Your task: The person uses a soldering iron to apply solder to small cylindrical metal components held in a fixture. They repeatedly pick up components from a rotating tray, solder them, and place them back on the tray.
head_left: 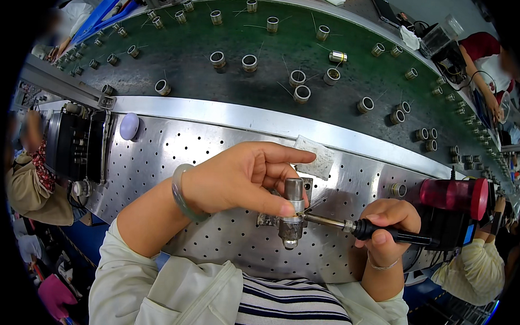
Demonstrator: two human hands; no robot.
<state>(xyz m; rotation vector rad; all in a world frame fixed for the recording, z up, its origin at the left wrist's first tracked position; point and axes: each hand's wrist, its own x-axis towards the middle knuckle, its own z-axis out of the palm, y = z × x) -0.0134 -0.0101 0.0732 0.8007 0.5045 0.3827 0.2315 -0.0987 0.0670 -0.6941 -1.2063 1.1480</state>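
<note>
My left hand [233,181] steadies a small metal cylinder [292,220] with thumb and fingers, the index finger stretched out above it. The cylinder sits around a metal post with a rounded lower end, over a small fixture on the perforated bench [200,240]. Thin wires stick out beside the thumb. In my right hand [392,227] is a soldering iron [329,221] with a black handle, pointing left. Its tip meets or nearly meets the cylinder's side; exact contact is hard to tell. Behind the left fingers lies a grey-white pad [314,156].
Beyond the bench's metal rail [227,114] runs a green conveyor belt [190,42] carrying several metal rings with wires. A purple egg-shaped object [129,126] lies at left. At right are a loose ring [398,190] and a red container [451,195]. Other people sit on both sides.
</note>
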